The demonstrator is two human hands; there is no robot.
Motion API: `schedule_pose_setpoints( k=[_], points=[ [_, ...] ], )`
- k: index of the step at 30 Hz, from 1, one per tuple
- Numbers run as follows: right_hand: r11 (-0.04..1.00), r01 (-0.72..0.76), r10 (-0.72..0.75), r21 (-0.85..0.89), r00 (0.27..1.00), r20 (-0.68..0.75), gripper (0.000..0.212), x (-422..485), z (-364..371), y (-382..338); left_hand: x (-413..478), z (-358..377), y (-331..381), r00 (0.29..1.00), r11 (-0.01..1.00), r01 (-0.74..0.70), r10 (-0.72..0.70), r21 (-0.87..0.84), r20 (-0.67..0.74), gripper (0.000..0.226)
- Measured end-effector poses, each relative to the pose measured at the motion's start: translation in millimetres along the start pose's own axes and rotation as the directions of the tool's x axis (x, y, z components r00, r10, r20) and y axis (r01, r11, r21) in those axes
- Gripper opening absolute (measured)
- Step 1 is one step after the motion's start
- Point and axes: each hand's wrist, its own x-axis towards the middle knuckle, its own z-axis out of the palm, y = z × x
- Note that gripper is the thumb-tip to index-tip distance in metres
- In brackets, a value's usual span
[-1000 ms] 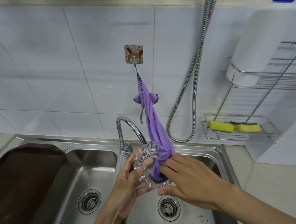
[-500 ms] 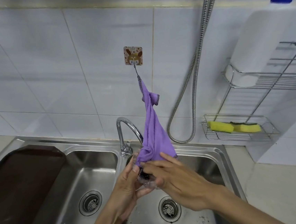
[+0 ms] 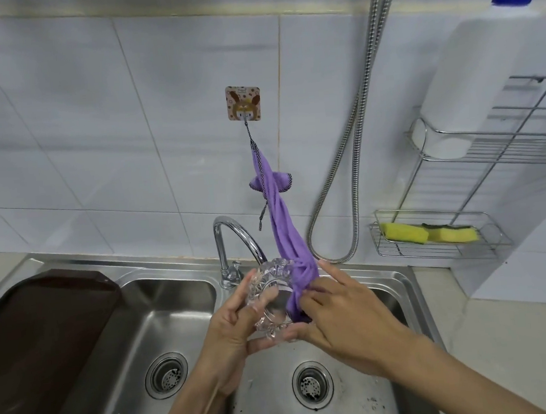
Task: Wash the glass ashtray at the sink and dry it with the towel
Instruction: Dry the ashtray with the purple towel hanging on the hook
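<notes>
The clear cut-glass ashtray (image 3: 270, 299) is held on edge above the divider of the double steel sink (image 3: 169, 283). My left hand (image 3: 235, 330) grips its left and lower rim. A purple towel (image 3: 285, 229) hangs from a square wall hook (image 3: 243, 103) and stretches down to the ashtray's right side. My right hand (image 3: 338, 314) pinches the towel's lower end against the glass, covering the ashtray's right rim. The towel's tip and part of the ashtray are hidden behind my right fingers.
A chrome tap (image 3: 235, 244) arches just behind the ashtray. A dark brown tray (image 3: 40, 332) covers the sink's left side. A metal shower hose (image 3: 351, 166) loops down the wall. Yellow sponges (image 3: 429, 231) lie in a wire rack (image 3: 495, 245), with a paper roll (image 3: 486, 79) above.
Half a second ago the towel was bunched over the ashtray's top, hiding most of it. Now the towel sits on the right side and the glass shows again.
</notes>
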Motion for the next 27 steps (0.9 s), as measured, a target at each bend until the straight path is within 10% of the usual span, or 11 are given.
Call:
schedule_pose_setpoints(
  k=[9,16,22,27],
  points=[
    [0.642,-0.1,0.078,0.76,0.995,0.065,0.089,-3,10,10,6,12,3,0.999,0.997,0.023,-0.025,-0.072,-0.029,0.098],
    [0.801,0.009,-0.082,0.598,0.992,0.094,0.071,16,9,-6,8,9,2,0.999,0.991,0.05,-0.05,-0.122,0.0,0.108],
    [0.992,-0.088,0.091,0.089,0.995,-0.034,0.085,22,7,-4,12,6,5,0.999,1.0,-0.012,0.012,-0.009,-0.044,0.062],
    [0.986,-0.123,0.135,0.11,0.985,-0.111,0.08,12,5,2,11,6,11,0.997,0.998,-0.048,0.051,0.044,-0.051,0.071]
  ],
)
